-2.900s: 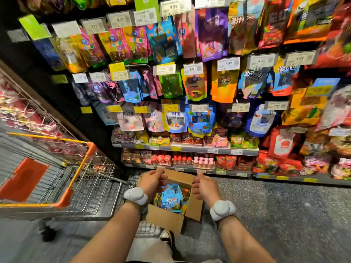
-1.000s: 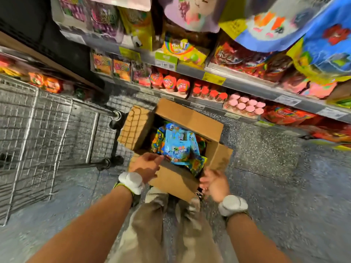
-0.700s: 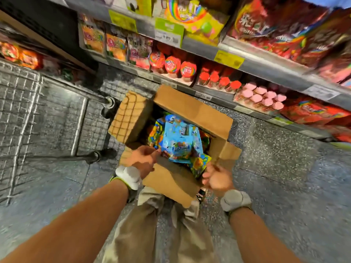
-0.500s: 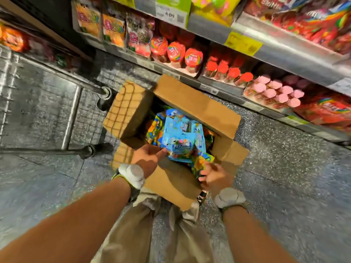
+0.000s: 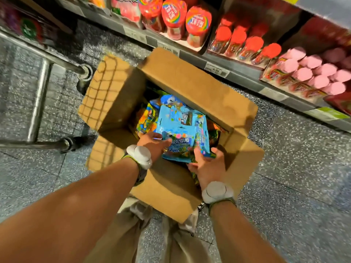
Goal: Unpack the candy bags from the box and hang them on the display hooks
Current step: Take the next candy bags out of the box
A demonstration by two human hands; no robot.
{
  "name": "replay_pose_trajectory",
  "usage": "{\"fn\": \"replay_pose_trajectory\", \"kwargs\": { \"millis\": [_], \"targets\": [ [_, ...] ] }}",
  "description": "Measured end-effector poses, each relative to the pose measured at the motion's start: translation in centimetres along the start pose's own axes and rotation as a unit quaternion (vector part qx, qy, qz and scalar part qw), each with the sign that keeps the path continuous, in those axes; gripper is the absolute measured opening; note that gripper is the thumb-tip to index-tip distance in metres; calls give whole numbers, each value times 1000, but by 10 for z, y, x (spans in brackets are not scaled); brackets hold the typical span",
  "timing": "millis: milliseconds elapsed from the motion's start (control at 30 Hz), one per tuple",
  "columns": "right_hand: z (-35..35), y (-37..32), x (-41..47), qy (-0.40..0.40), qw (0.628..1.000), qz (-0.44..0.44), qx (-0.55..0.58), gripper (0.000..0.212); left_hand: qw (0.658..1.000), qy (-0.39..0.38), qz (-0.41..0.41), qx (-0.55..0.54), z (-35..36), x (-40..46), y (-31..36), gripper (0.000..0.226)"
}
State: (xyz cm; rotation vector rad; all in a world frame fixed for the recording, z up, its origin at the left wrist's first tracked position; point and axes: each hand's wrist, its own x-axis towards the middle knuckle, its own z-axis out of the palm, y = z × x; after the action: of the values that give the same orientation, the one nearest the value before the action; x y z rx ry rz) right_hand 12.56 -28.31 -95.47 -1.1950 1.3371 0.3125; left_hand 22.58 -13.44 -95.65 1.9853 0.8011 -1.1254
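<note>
Since approx half a sec ago both hands have gone from the near flap into the open brown cardboard box [image 5: 190,76] on the speckled grey floor [image 5: 296,168], & the view has dropped closer. The left hand [image 5: 152,147] now has thumb & fingers curled onto the left edge of the top light-blue plastic candy bag [image 5: 178,130]; the right hand [image 5: 206,164] grips the lower right corner of the blue bags, fingers wrapped under. So the pick has begun: probably lifting a small stack, nothing out yet, nothing hung, display hooks out of view. Counts: 1 box, 4 flaps splayed; blue bags, at least 2 layered, maybe 3, exact no. can't tell as they overlap; 1 yellow-orange candy bag [image 5: 145,120] showing at left under them, more colourful packs beneath, not countable. 2 grey-white wrist pads, 1 per wrist. On the low metal shelf [image 5: 237,71] behind: 3 big red rainbow-lid candy tubs [image 5: 173,15], approx 8 small red-cap jars [image 5: 252,44] visible, approx 10 pink-cap jars [image 5: 311,73], blur makes both approx. 1 steel shopping cart frame [image 5: 38,95] at left, just beside the box.
</note>
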Motion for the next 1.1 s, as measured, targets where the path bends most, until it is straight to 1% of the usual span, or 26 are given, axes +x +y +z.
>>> {"fn": "replay_pose_trajectory", "kwargs": {
  "millis": [67,100,133,233,267,300,333,400,467,533,600,633,700,733,767,833,900,967,1033,1067,1100],
  "targets": [
    [5,4,7,12,1000,-4,0,64,1000,2,-15,-16,8,10,0,50],
    [7,6,10,16,1000,-5,15,64,999,4,-27,-20,13,14,1,46],
    [12,10,16,17,999,-3,36,65,999,12,-33,-17,18,20,1,47],
    [21,8,25,28,998,-8,64,63,999,12,-42,0,29,31,-1,67],
    [23,10,28,35,997,-2,68,62,999,12,-45,8,32,34,-4,70],
    [23,9,30,40,997,4,69,60,998,19,-46,27,35,34,-2,66],
    [24,7,31,42,997,7,63,55,998,25,-43,50,36,34,-1,59],
    [22,8,33,36,999,0,22,42,997,38,-35,66,38,33,1,47],
    [19,7,30,27,999,-5,-28,32,998,36,-27,38,38,31,4,45],
    [18,8,25,40,996,-29,-73,30,1000,19,-1,21,35,24,5,48],
    [15,7,18,51,982,-81,-160,34,1000,7,13,-9,30,11,7,52],
    [14,4,12,61,972,-102,-202,35,999,-3,24,-23,25,3,8,49],
    [13,-3,0,82,960,-117,-241,31,999,-10,45,-30,21,-7,7,24],
    [13,-7,-7,93,959,-121,-241,27,998,-11,54,-36,17,-12,7,29],
    [11,-13,-14,98,957,-134,-238,22,997,-16,59,-36,10,-17,9,40],
    [5,-25,-25,67,963,-138,-223,13,996,-23,72,-49,-1,-32,16,48],
    [1,-40,-46,14,972,-117,-204,11,994,-42,76,-65,-12,-44,20,44],
    [-6,-58,-68,-26,987,-96,-124,13,994,-45,76,-71,-24,-60,29,36],
    [-9,-75,-82,-58,994,-73,-58,11,991,-43,69,-104,-35,-78,39,31],
    [-12,-80,-87,-82,995,-51,-18,19,990,-46,62,-114,-42,-89,45,29],
    [-14,-87,-91,-98,994,-4,39,41,989,-49,64,-120,-49,-97,49,30]
  ]
}}
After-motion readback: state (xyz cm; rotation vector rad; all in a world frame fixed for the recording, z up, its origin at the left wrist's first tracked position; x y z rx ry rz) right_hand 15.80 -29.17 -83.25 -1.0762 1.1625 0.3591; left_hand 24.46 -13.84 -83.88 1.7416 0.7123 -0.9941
